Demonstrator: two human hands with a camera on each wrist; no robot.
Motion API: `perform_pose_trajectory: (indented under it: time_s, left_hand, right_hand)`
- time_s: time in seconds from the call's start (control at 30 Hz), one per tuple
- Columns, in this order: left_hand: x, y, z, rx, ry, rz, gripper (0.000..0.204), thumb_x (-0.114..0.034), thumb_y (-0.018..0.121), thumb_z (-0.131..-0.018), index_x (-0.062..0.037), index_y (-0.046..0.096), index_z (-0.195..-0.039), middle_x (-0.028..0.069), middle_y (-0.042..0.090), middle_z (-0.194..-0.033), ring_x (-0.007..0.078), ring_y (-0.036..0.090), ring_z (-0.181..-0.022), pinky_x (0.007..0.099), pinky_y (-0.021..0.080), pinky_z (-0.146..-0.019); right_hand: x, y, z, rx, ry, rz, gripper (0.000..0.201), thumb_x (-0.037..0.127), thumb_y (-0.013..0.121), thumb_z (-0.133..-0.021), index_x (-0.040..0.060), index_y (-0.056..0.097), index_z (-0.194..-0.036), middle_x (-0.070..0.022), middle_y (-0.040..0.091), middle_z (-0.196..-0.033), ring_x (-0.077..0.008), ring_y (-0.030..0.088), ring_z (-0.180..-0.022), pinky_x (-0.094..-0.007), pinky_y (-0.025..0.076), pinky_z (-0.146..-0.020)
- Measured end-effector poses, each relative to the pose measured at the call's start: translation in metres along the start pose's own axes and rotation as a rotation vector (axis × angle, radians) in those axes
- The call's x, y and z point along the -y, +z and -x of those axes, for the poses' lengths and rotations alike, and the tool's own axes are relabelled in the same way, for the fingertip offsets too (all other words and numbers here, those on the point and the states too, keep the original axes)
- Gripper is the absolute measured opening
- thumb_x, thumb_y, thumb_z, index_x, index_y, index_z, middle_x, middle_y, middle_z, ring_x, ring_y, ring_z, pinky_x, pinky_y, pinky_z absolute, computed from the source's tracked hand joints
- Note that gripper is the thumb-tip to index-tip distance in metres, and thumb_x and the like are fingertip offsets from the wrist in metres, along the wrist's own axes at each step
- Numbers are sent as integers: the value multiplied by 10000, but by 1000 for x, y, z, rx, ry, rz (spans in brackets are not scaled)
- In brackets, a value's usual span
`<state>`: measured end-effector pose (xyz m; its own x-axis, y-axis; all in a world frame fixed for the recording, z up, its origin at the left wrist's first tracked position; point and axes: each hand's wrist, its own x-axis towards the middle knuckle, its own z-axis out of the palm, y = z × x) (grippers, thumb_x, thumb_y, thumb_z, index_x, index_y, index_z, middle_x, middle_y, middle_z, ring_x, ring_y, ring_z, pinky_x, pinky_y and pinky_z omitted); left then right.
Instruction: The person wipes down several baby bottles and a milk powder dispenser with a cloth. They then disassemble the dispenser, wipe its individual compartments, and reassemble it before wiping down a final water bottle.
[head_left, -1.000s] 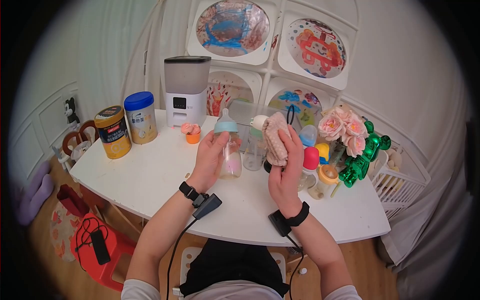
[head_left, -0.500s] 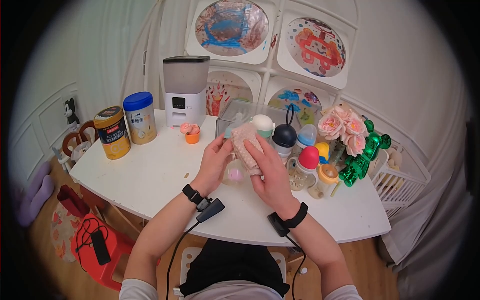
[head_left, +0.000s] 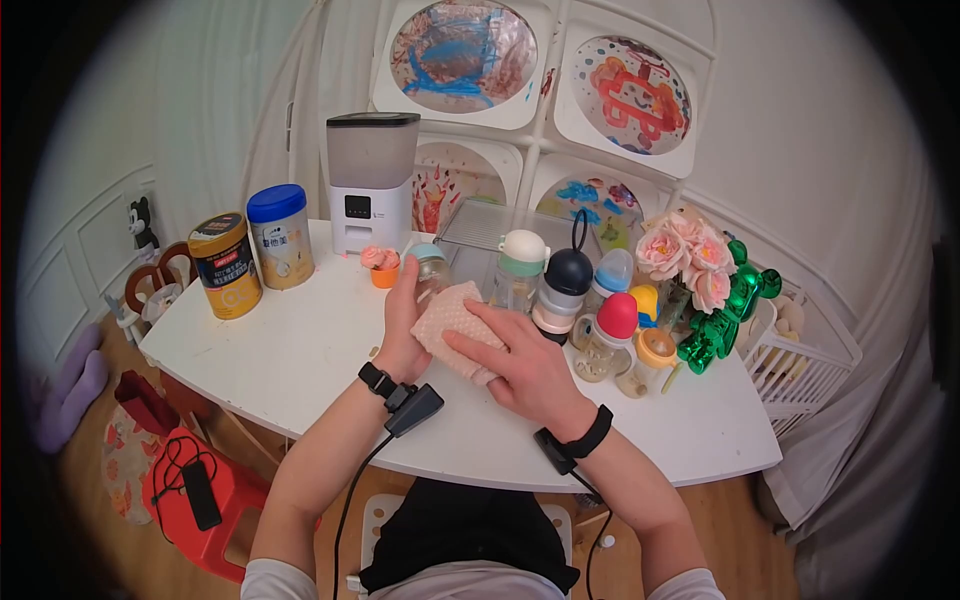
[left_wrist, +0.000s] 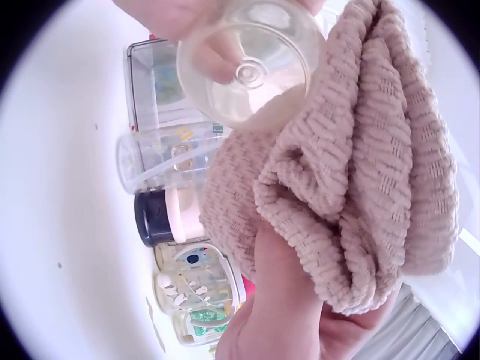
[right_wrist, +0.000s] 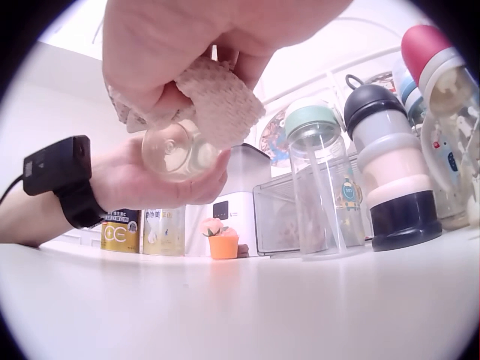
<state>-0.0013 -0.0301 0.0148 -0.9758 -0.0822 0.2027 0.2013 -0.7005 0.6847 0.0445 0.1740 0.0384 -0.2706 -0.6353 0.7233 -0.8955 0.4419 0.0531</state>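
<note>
My left hand [head_left: 402, 330] grips a clear baby bottle [head_left: 431, 278] with a light blue collar, held tilted above the white table. In the left wrist view the bottle's round base [left_wrist: 259, 105] faces the camera. A pinkish-beige textured cloth [head_left: 457, 330] is bunched in my right hand [head_left: 540, 365], whose fingers press it against the lower side of the bottle. The cloth hides part of the bottle's body in the head view. Seen from the right wrist, the bottle hangs above the tabletop, with the left palm beneath it and the cloth over it.
A green-collared bottle [head_left: 515, 275], a dark-lidded stacked container [head_left: 563, 290] and several baby bottles stand right of my hands, before pink flowers [head_left: 690, 255]. Behind are a clear box [head_left: 470, 235] and a white dispenser [head_left: 370, 190]; two milk powder tins [head_left: 225, 270] stand left.
The bottle has gone from upright to tilted, base toward me. My right hand has brought the cloth left and down from beside the bottle onto its lower part.
</note>
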Motion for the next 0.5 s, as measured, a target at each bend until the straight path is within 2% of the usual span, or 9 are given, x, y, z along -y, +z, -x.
perform_pose_trajectory:
  time_s: [0.07, 0.13, 0.23, 0.27, 0.33, 0.5]
  left_hand:
    - [-2, 1, 1, -14, -55, 25, 534, -596, 484, -1091, -107, 576, -1285, 100, 652, -1192, 247, 679, -1100, 392, 565, -951]
    - [-5, 1, 4, 63, -163, 94, 613, -674, 406, -1077, -139, 578, -1320, 108, 683, -1184, 273, 691, -1118, 418, 579, -968]
    - [-10, 7, 11, 70, -205, 106, 662, -698, 372, -1070, -130, 583, -1336, 115, 691, -1224, 283, 695, -1125, 427, 569, -989]
    - [-8, 7, 10, 71, -208, 107, 662, -698, 372, -1070, -130, 583, -1336, 115, 691, -1224, 283, 695, -1125, 427, 569, -989]
    - [-7, 6, 7, -31, -177, 18, 725, -709, 323, -1064, -93, 553, -1371, 145, 653, -1334, 325, 653, -1220, 438, 514, -1069]
    - [-7, 1, 2, -71, -186, 32, 718, -702, 350, -1059, -86, 539, -1375, 138, 654, -1332, 309, 643, -1235, 427, 501, -1078]
  right_hand:
    - [4, -3, -3, -11, -36, 27, 708, -11, 750, -702, 287, 707, -1343, -99, 593, -1489, -303, 629, -1275, -364, 605, -930]
    - [5, -5, -6, -25, -66, 35, 694, -19, 750, -697, 285, 720, -1320, -93, 601, -1482, -298, 630, -1279, -363, 602, -936]
    - [5, -3, -7, -52, -104, 88, 644, -16, 745, -701, 283, 746, -1272, -84, 612, -1476, -285, 631, -1285, -363, 596, -947]
    - [4, -3, -7, -66, -113, 134, 609, -5, 741, -710, 281, 758, -1248, -80, 615, -1477, -277, 633, -1287, -363, 593, -952]
    - [4, -1, -7, -79, -107, 150, 580, 8, 733, -718, 278, 763, -1230, -80, 614, -1483, -273, 636, -1282, -364, 591, -950]
    - [3, 2, -7, -90, -85, 183, 494, 41, 714, -737, 252, 773, -1180, -83, 612, -1494, -267, 637, -1283, -363, 588, -943]
